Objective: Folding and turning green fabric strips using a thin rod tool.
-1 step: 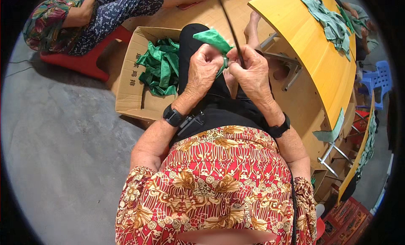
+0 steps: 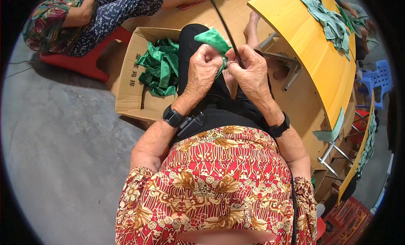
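Note:
In front of my lap, both hands are raised close together over a small piece of shiny green fabric. Thumb and fingers of my left hand pinch it, and its pointed end sticks up beyond them. My right hand is closed on a thin black rod that slants up and to the left past the fabric. Its fingertips also meet the fabric's edge; what lies between the two thumbs is too small to make out. Left of my knee, more green fabric pieces lie heaped in an open cardboard box.
At right stands a yellow table with pale green cloths on it. A person sits on a red stool at upper left. Another person works beyond the table, near a blue plastic chair.
The rod's upper end has tilted a little to the left. The green fabric's tip has shifted very slightly; my hands keep nearly the same place.

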A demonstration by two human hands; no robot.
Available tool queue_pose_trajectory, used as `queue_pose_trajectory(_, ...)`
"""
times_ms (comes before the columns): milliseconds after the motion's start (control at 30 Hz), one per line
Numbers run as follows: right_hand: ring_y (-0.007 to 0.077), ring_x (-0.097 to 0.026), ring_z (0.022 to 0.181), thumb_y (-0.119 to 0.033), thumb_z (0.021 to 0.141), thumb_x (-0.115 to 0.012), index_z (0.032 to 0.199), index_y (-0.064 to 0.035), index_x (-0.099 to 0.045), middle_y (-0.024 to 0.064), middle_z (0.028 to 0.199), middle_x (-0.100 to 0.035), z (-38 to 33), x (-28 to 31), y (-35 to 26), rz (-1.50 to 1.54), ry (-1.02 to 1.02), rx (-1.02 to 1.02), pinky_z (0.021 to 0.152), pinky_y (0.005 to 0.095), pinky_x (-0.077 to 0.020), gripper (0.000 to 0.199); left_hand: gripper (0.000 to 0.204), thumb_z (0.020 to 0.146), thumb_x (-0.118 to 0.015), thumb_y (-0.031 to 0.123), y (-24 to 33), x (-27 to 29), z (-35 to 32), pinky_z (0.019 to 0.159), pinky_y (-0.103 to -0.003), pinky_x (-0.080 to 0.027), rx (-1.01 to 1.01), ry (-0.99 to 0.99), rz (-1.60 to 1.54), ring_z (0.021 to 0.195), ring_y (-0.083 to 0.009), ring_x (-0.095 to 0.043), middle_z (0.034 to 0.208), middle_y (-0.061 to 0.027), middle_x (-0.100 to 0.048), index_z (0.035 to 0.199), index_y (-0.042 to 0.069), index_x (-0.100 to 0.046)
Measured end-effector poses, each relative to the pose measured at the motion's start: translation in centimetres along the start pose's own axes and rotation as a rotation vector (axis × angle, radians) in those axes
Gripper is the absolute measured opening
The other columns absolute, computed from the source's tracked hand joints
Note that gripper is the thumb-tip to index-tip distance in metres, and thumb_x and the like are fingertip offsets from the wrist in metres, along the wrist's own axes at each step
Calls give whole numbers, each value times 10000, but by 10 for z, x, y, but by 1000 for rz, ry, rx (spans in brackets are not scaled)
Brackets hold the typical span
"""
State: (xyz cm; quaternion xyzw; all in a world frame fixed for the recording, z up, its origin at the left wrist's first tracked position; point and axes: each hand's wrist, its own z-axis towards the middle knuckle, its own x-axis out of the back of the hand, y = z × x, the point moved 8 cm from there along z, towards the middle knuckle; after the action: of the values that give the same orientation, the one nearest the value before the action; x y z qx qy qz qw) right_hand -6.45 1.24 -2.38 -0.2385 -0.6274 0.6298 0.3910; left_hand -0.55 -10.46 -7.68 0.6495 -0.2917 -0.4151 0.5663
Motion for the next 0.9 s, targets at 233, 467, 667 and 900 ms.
queue_pose_trajectory(233, 57, -576, 753, -7, 797, -617, 910, 40, -610, 29, 819, -623, 0, -6, -6, -166, -46, 8, 690, 213, -490, 123, 89, 832, -560, -31, -5, -1, 3, 600, -196, -448, -7, 1, -172, 689, -37, -531, 796, 5, -581, 910, 11, -550)
queue_pose_trajectory(467, 38, -510, 689, -228, 841, -705, 936, 1, -670, -16, 786, -610, 15, 30, 30, -10, -86, -365, 589, 186, -413, 250, 164, 891, -616, 98, -10, -10, -2, 690, -235, -525, 117, -210, -319, 768, -83, -612, 905, -19, -642, 1039, 32, -591)
queue_pose_trajectory(667, 79, -547, 727, -156, 800, -735, 986, -16, -675, 6, 844, -617, 17, 12, 28, 308, -26, -303, 611, 212, -428, 241, 131, 894, -623, 100, -14, -16, -6, 683, -251, -551, 164, -248, -245, 766, -90, -627, 881, -25, -645, 994, 19, -596)
queue_pose_trajectory(900, 1, -357, 505, -95, 831, -707, 907, -59, -629, -84, 647, -491, 19, 25, 39, 501, 112, -203, 444, 165, -242, 115, 140, 894, -642, 132, -11, -16, -2, 684, -245, -552, 150, -250, -224, 758, -79, -624, 899, -23, -647, 980, 34, -589)
